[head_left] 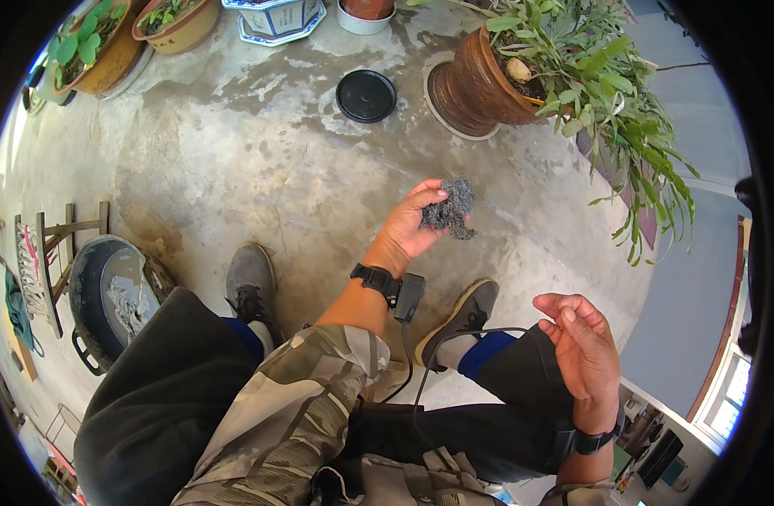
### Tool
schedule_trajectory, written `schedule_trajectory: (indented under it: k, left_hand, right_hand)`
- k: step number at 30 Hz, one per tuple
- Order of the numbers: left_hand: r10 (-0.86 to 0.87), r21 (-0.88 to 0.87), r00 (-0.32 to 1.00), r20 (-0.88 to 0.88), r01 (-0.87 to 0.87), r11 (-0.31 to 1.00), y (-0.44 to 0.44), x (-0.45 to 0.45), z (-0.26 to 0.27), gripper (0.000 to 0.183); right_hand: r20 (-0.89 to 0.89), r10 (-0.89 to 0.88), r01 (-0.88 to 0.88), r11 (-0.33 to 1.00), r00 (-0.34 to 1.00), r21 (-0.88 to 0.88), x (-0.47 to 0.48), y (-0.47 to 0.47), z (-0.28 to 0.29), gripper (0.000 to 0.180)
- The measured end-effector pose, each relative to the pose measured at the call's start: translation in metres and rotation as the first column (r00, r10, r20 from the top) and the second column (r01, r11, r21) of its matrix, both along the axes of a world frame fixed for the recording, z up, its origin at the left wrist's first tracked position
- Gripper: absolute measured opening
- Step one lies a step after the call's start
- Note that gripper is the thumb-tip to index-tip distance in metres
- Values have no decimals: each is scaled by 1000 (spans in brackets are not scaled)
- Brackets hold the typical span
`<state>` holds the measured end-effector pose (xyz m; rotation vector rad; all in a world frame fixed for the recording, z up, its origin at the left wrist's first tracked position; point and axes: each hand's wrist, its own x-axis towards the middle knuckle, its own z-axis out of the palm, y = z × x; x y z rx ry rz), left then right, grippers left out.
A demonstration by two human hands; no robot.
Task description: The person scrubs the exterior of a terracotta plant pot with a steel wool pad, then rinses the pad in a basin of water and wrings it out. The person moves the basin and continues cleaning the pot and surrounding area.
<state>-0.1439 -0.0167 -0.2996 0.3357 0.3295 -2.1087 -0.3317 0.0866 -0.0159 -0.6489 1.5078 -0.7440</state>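
Note:
In my left hand (418,221), out in front of my knees, is a dark grey, crumbly clump (451,207) of fibrous or grainy material; which of these it is, I cannot tell. Its fingers curl round the clump from the left. My right hand (580,341) is raised above my right knee, palm up, with the fingers bent and nothing visible in them. A black round plant saucer (366,96) lies on the concrete floor (235,158) beyond my left hand.
At the left is a black tub (112,297) with wet grey matter, beside a wooden stool frame (58,253). A tilted brown pot (488,82) with a trailing plant stands at the upper right. More potted plants line the far edge. A cable (418,392) hangs near my wrist.

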Motion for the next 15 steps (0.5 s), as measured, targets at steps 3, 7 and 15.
schedule_trajectory:
  k: [3,7,15]
  left_hand:
    - [-12,-18,999,-35,12,1000,1,-3,6,17]
    - [-110,-65,992,-67,105,992,12,-24,27,21]
    - [-300,-142,953,36,302,943,44,-107,93,14]
  right_hand:
    - [7,14,-14,1000,1000,-5,-3,-1,0,15]
    - [-19,-88,89,995,996,38,-5,-3,-8,34]
    - [101,-226,211,967,969,141,-22,0,-35,48]
